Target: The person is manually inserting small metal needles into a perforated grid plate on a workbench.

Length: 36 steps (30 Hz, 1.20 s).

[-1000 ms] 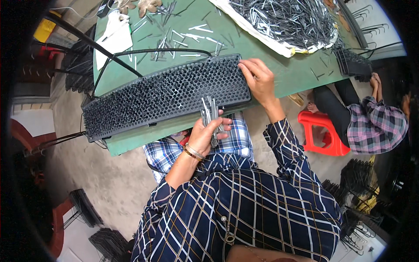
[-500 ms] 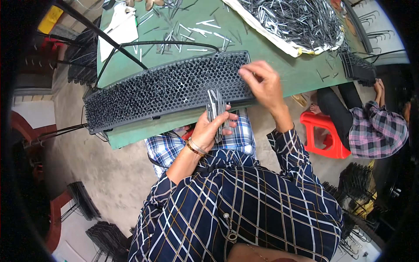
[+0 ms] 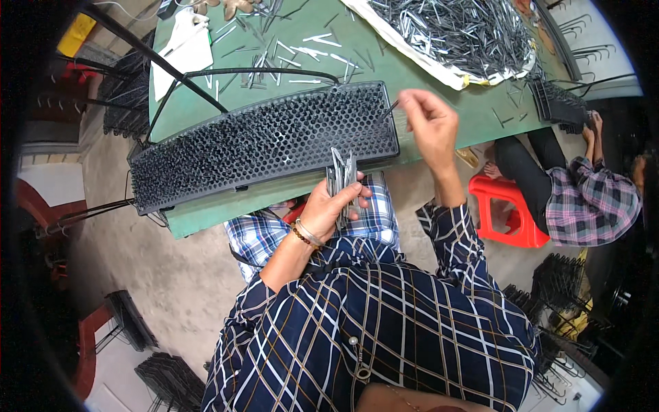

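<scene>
My left hand (image 3: 329, 206) is closed round a bundle of thin black and silvery strips (image 3: 341, 172), just in front of a long black panel. That panel (image 3: 281, 141) is curved and full of round holes; many dark strip ends stick up on its left part, while bare holes show more to the right. Over the panel's right end my right hand (image 3: 432, 123) is raised, thumb and fingers pinched on a slim dark strip (image 3: 393, 107) that points down left to the panel. Its lower end lies close to the holes; whether it touches cannot be told.
Loose strips (image 3: 302, 55) lie scattered on the green table (image 3: 439, 130). A white sack (image 3: 453, 79) heaped with strips is at the back right. A white glove (image 3: 189, 34) lies back left. Black rods (image 3: 147, 44) cross the left side. A person (image 3: 583, 196) sits by a red stool (image 3: 504, 209).
My right hand has moved slightly right, and a thin dark strip now shows at its fingertips. My left hand keeps the bundle in nearly the same place.
</scene>
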Available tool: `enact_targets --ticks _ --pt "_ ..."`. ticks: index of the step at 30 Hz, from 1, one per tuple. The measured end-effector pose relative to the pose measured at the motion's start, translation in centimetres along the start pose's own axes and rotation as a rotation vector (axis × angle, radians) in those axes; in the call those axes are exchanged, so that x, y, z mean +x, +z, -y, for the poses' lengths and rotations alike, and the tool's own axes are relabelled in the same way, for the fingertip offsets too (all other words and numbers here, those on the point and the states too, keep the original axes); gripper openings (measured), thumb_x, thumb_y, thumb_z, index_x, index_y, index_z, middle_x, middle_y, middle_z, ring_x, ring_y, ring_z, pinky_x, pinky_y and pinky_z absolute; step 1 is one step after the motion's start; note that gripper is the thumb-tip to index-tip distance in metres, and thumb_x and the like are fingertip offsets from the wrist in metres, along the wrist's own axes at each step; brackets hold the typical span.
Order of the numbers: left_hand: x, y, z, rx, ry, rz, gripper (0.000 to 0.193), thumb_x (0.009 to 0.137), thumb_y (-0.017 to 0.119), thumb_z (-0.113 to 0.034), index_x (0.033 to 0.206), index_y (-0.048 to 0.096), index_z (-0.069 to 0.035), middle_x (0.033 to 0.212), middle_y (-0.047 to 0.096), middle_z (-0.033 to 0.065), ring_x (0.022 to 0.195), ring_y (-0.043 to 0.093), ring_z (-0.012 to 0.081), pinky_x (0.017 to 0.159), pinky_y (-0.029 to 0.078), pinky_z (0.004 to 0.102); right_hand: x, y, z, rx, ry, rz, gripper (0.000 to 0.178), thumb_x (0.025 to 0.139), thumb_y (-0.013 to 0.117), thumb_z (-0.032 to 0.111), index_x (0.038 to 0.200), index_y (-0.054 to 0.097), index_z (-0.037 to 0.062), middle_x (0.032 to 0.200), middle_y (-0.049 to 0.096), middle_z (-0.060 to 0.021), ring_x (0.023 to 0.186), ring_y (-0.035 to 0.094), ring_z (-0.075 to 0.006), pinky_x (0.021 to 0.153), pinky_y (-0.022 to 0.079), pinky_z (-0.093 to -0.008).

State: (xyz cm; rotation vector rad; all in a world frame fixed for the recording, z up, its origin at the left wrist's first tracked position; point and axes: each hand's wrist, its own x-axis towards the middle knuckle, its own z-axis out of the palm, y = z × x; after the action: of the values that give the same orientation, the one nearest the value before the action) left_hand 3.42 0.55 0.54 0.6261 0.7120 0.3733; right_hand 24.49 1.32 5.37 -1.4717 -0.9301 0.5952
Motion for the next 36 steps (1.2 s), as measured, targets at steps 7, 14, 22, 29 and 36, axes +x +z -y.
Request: enact_targets --ticks 7,14,22,29,36 --pt "-0.3 -0.2 -0.1 -0.048 -0.055 -0.057 0.033 0.090 0.057 -0.015 0.120 0.047 -0.004 0.098 0.064 0.0132 0.079 0.063 0.0157 0.058 0.051 0.0235 3.3 0.2 -3.3 -0.320 -0.404 -0.063 0.013 0.086 0.064 0.012 0.092 0.067 0.0007 0.075 0.064 -0.0011 0.054 0.044 -0.0037 0.047 0.036 -0.0203" --pt "-0.5 -0.8 -0.1 -0.027 -0.014 -0.049 0.036 0.090 0.057 -0.014 0.122 0.045 -0.005 0.096 0.064 0.0131 0.077 0.062 0.0146 0.056 0.050 0.0228 2.8 0.9 -3.9 -0.430 -0.476 -0.076 0.012 0.084 0.065 0.012 0.091 0.067 0.0019 0.077 0.065 -0.0060 0.053 0.049 -0.0089 0.049 0.040 -0.0231" --pt "-1.0 -0.2 -0.6 0.081 0.005 -0.021 0.039 0.089 0.058 -0.014 0.124 0.045 -0.004 0.093 0.065 0.0104 0.074 0.059 0.0115 0.052 0.047 0.0202 2.4 1.3 -5.1 -0.549 -0.601 -0.052 0.008 0.080 0.067 0.009 0.085 0.068 0.0032 0.080 0.064 -0.0081 0.060 0.058 -0.0160 0.050 0.044 -0.0263" --pt "-1.2 -0.3 -0.9 0.047 0.002 0.007 0.042 0.089 0.058 -0.014 0.126 0.041 -0.005 0.094 0.064 0.0094 0.075 0.059 0.0103 0.054 0.048 0.0212 2.2 1.2 -4.4 -0.628 -0.481 -0.051 0.008 0.079 0.067 0.012 0.081 0.068 0.0038 0.078 0.063 -0.0087 0.062 0.058 -0.0213 0.054 0.045 -0.0310" --pt "-1.4 -0.3 -1.1 0.048 0.046 -0.001 0.040 0.089 0.058 -0.015 0.125 0.044 -0.004 0.094 0.064 0.0104 0.076 0.059 0.0112 0.051 0.047 0.0201 1.5 1.4 -3.9 -0.645 -0.434 -0.079 0.009 0.079 0.067 0.013 0.081 0.067 0.0038 0.079 0.061 -0.0106 0.068 0.061 -0.0273 0.060 0.048 -0.0347"
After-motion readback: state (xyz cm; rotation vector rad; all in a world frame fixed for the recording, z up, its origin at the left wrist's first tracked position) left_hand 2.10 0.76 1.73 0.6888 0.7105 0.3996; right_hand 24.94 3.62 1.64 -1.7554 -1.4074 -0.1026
